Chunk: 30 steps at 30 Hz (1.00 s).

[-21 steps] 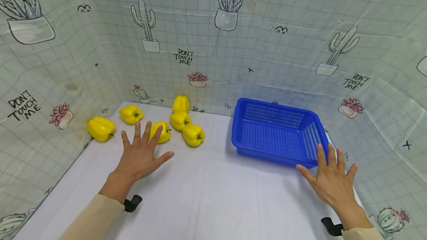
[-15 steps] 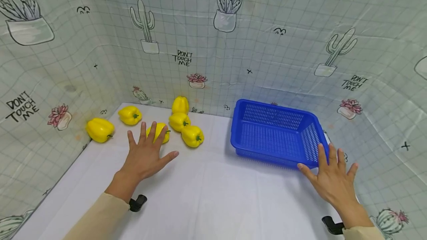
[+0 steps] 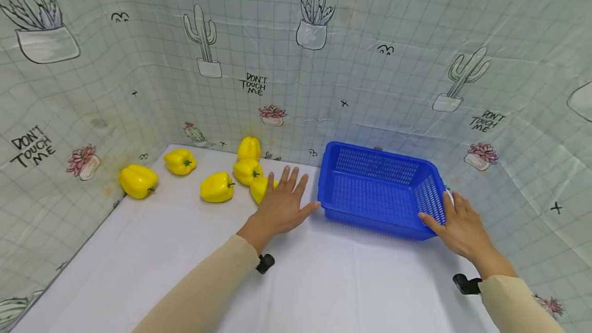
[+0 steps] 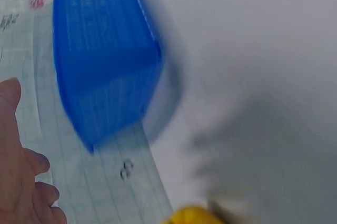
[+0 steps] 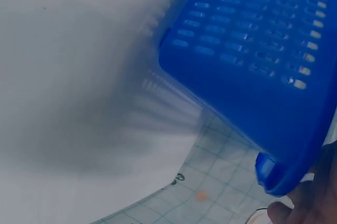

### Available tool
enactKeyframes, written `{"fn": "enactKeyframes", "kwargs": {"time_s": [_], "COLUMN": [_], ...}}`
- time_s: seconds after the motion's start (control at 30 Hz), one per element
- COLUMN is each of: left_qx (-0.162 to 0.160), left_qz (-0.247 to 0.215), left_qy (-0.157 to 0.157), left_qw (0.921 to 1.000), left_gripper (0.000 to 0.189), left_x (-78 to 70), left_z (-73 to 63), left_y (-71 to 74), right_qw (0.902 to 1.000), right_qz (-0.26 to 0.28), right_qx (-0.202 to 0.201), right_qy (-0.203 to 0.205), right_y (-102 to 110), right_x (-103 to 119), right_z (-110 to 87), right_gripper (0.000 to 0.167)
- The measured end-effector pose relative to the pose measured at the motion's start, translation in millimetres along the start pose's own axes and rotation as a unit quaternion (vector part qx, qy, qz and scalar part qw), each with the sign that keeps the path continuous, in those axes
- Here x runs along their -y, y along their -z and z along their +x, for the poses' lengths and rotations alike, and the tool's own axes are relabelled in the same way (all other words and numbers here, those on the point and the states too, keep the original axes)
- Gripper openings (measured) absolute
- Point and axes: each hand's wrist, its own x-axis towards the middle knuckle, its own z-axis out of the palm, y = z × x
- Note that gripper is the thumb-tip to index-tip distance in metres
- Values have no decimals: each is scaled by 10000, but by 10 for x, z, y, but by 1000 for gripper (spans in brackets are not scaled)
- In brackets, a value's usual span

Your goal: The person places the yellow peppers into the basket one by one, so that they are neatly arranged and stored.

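Over the white counter (image 3: 300,292), head cam: your left hand (image 3: 279,207) is just left of the blue basket (image 3: 376,189), fingers spread, holding nothing, partly hiding one of six yellow peppers (image 3: 217,187). Your right hand (image 3: 464,230) is at the basket's right rim, can't tell if it's gripping. Left wrist: gap between hand and basket. Right wrist: fingers (image 5: 279,212) by the rim.

The place was a screened-off booth around a white table (image 3: 319,284). A pale green cloth (image 3: 296,81) with a printed grid hung behind the table and along its left and right sides, like walls. Drawings of potted plants (image 3: 312,34) and the words "DON'T TOUCH ME" (image 3: 254,84) covered it, with folds (image 3: 145,73) left of the table. Whether home, lab or shop, one could not tell.
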Motion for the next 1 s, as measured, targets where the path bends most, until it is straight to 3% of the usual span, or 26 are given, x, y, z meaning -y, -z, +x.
{"fn": "enactKeyframes", "kwargs": {"time_s": [0.1,0.2,0.4,0.57,0.87,1.0], "left_qx": [252,441,593,543,296,179], "left_qz": [-97,-126,-273,-274,-343,-356], "left_qy": [-147,-242,-243,-272,-436,-478], "left_qw": [9995,9987,9976,9978,9980,9981], "left_gripper": [86,85,87,88,88,87], "left_x": [-183,-276,-241,-157,-28,15], "left_z": [186,299,294,89,-581,-784], "left_y": [-102,-193,-272,-251,-206,-184], "right_qw": [9979,9956,9967,9983,9986,9982], "right_qz": [349,541,508,323,277,190], "right_qx": [536,743,621,487,335,318], "right_qy": [-108,-181,-86,50,316,478], "right_y": [-50,-102,-144,-184,-249,-247], "right_x": [5,17,124,270,552,612], "right_z": [55,59,15,-72,-473,-629], "right_gripper": [106,109,109,108,107,106]}}
